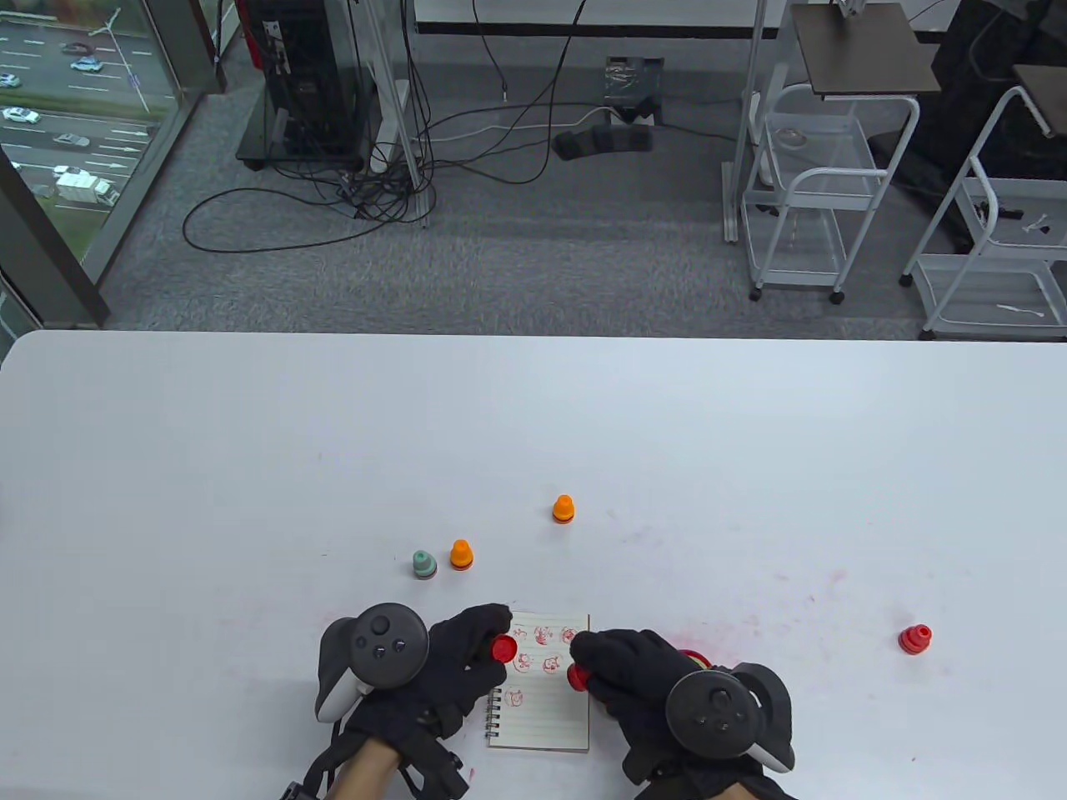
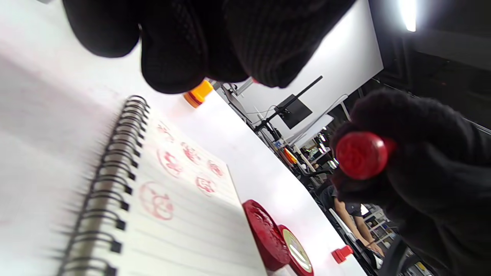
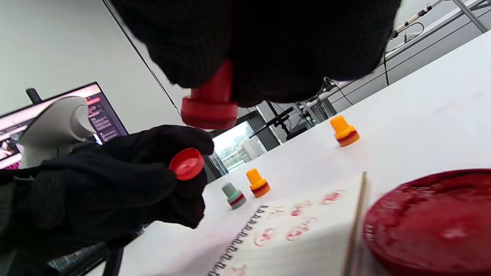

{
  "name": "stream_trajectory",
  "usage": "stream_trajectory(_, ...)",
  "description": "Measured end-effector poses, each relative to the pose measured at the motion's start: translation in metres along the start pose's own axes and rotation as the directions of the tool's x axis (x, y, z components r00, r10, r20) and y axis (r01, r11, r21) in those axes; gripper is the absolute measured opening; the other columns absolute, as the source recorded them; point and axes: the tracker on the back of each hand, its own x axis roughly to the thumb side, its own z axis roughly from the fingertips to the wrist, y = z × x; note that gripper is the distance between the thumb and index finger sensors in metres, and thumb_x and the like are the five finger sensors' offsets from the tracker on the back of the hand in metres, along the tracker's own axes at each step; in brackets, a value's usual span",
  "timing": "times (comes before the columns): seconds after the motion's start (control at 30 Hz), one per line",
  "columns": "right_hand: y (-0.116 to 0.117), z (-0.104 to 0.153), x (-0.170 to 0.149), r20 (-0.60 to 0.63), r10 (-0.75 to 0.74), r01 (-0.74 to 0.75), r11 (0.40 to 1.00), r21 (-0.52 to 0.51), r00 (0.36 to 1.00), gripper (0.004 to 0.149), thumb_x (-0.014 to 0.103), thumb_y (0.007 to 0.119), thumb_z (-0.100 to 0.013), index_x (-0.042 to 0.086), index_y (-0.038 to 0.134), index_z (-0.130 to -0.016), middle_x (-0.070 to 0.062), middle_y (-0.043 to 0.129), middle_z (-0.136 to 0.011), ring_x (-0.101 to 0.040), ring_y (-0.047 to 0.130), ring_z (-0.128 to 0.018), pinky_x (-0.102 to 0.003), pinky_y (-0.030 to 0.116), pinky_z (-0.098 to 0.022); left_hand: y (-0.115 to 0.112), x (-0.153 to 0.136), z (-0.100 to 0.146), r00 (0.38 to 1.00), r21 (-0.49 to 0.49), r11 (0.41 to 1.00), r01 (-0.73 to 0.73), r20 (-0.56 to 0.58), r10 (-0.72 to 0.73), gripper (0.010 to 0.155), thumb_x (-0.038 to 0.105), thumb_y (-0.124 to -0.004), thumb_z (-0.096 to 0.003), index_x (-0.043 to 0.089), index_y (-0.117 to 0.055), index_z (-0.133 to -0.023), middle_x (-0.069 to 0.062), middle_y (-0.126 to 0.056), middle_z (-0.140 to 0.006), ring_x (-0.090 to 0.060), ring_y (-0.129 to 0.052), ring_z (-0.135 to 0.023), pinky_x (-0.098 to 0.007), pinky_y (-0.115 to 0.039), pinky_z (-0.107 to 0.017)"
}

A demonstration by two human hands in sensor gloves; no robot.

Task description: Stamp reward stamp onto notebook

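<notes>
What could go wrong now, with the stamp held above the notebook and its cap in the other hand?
1. The page already carries several prints, so the stamp in the right hand may land on one.
2. The open ink pad lies against the notebook edge; a glove could touch it and smear.

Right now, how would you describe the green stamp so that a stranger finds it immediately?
Start at the spiral notebook near the table's front edge. Just beyond its top left corner two small stamps stand side by side; the green stamp is the left one. Its neighbour is orange, and it is the only pale green stamp on the table.
</notes>
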Motion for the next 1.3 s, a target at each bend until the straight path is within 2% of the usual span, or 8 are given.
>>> stream_trajectory(0.07,0.002,0.000,0.004,0.010,-0.022,0.022,0.999,-0.025,1.000,0.052,0.025,0.083,-0.043,0.018,0.074,-0.093,-0.009,0.090,-0.085,-0.030,0.094,-0.064,-0.045,0.084,-0.049,-0.003,0.003,0.000,0.999,-0.018,1.000,-0.023,0.030,0.024,0.072,0.026,-0.086,-0.0460,0.009,-0.057,-0.110,-0.009,-0.085,-0.086,-0.030,-0.089,-0.074,-0.055,-0.075,-0.062)
stream_trajectory(0.13,0.004,-0.001,0.006,0.019,-0.032,0.032,0.999,-0.041,0.999,0.053,0.025,0.083,-0.043,0.016,0.072,-0.094,-0.010,0.089,-0.084,-0.030,0.094,-0.063,-0.045,0.085,-0.049,-0.005,0.006,0.000,0.998,-0.036,0.999,-0.040,0.044,0.041,0.068,0.026,-0.086,-0.0457,0.008,-0.064,-0.108,-0.010,-0.086,-0.085,-0.030,-0.090,-0.073,-0.056,-0.076,-0.062)
stream_trajectory(0.43,0.008,-0.001,0.013,0.047,-0.075,0.078,0.994,-0.070,0.996,0.050,0.026,0.084,-0.042,0.018,0.075,-0.090,-0.009,0.091,-0.083,-0.028,0.096,-0.061,-0.044,0.086,-0.047,-0.015,0.020,-0.001,0.991,-0.076,0.997,0.026,0.133,-0.016,0.068,0.035,-0.089,-0.0404,0.006,-0.072,-0.099,-0.003,-0.090,-0.078,-0.026,-0.093,-0.068,-0.055,-0.079,-0.059)
stream_trajectory(0.87,0.014,0.000,0.019,0.072,0.006,0.000,0.997,-0.078,0.997,0.049,0.027,0.084,-0.042,0.019,0.076,-0.089,-0.009,0.092,-0.082,-0.028,0.096,-0.060,-0.043,0.086,-0.047,-0.018,0.024,-0.002,0.989,-0.078,0.996,0.035,0.143,-0.024,0.068,0.039,-0.088,-0.0399,0.006,-0.073,-0.098,-0.003,-0.091,-0.076,-0.026,-0.094,-0.066,-0.056,-0.079,-0.059)
stream_trajectory(1.3,0.014,-0.001,0.020,0.072,-0.020,0.024,0.998,-0.058,0.997,0.045,0.022,0.085,-0.041,0.020,0.080,-0.086,-0.010,0.092,-0.083,-0.030,0.096,-0.061,-0.045,0.086,-0.048,-0.018,0.025,-0.001,0.983,-0.040,0.997,0.069,0.175,-0.061,0.067,0.041,-0.086,-0.0377,0.005,-0.078,-0.093,-0.001,-0.094,-0.070,-0.025,-0.097,-0.061,-0.056,-0.081,-0.057)
